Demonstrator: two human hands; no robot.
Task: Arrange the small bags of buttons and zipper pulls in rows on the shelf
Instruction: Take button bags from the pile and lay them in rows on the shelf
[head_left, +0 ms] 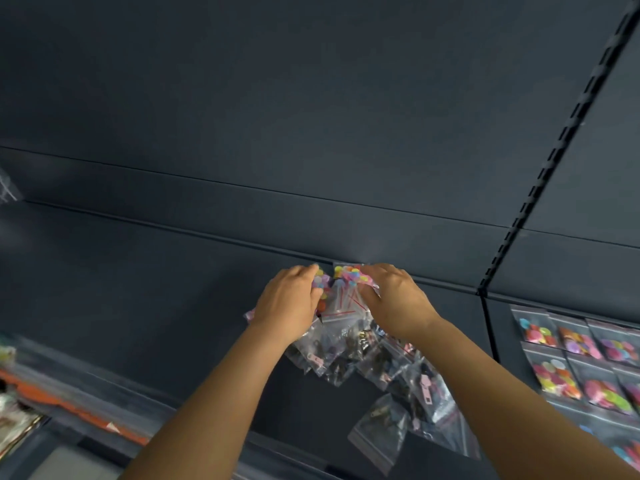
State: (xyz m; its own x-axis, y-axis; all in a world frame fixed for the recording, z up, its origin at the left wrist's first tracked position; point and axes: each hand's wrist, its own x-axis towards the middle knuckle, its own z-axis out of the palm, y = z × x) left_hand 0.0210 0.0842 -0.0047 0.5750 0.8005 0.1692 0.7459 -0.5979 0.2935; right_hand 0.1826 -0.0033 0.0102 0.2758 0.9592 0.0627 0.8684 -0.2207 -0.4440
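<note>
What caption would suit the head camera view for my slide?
Both hands, left hand and right hand, grip button bags atop a loose pile on the dark shelf.

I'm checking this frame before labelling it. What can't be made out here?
- Head view: bags under the left hand and right hand, covered by them.
- Pile of bags: overlapping, count unclear.
- Rows of button bags: cut off by right edge.
- Orange item at left: blurred.
</note>
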